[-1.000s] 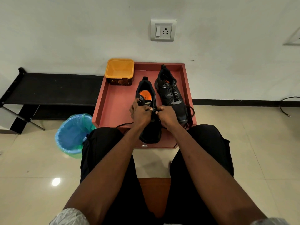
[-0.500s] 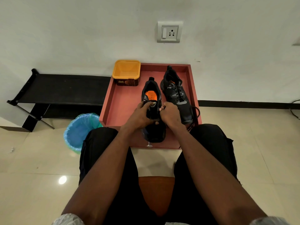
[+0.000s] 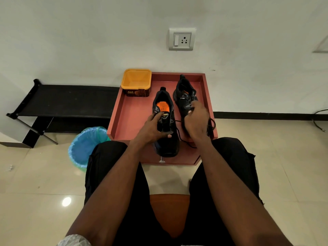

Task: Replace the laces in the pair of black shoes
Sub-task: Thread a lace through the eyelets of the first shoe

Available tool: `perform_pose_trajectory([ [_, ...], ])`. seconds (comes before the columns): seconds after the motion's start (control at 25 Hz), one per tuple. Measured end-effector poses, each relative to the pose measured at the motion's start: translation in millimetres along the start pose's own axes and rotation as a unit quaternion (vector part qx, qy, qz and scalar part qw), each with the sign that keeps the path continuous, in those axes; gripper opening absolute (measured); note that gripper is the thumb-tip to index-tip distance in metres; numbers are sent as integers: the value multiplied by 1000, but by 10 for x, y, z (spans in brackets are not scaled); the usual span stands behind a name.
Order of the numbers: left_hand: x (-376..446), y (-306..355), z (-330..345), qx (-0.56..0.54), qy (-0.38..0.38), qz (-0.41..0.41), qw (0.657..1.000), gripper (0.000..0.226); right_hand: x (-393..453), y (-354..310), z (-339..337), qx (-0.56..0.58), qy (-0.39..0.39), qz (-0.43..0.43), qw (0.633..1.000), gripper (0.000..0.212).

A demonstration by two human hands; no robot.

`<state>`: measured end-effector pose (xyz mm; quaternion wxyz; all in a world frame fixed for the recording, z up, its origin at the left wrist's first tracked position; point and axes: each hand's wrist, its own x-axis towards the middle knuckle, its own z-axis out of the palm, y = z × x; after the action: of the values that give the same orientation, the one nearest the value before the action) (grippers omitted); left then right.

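Two black shoes stand side by side in a red tray (image 3: 131,110). The left shoe (image 3: 166,144) shows an orange insole. My left hand (image 3: 152,127) grips its upper around the tongue, thumb across the front. The right shoe (image 3: 184,96) lies further back. My right hand (image 3: 196,119) is raised in front of that shoe, fingers curled, pinching a black lace (image 3: 179,134) that runs from the left shoe and loops down onto the tray. More lace bunches at the tray's right edge.
A yellow tub (image 3: 136,80) sits in the tray's back left corner. A blue-lined bin (image 3: 85,146) stands on the floor to the left, beside a low black rack (image 3: 67,100). My knees frame the tray's near edge. The wall carries a socket (image 3: 182,39).
My right hand has left the left shoe and moved up and right, drawing the lace out. My left hand has stayed on the shoe's upper.
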<state>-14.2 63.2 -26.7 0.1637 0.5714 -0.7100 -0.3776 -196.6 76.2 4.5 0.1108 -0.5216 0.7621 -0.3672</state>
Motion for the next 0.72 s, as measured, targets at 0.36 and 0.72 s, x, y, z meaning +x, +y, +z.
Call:
perform_pose_trajectory([
  [0.36, -26, 23, -17, -2, 0, -1, 1000, 107, -9, -44, -7, 79, 2, 58, 995, 19],
  [0.72, -61, 31, -47, -14, -11, 1, 1000, 107, -51, -2, 143, -61, -86, -89, 990, 22],
])
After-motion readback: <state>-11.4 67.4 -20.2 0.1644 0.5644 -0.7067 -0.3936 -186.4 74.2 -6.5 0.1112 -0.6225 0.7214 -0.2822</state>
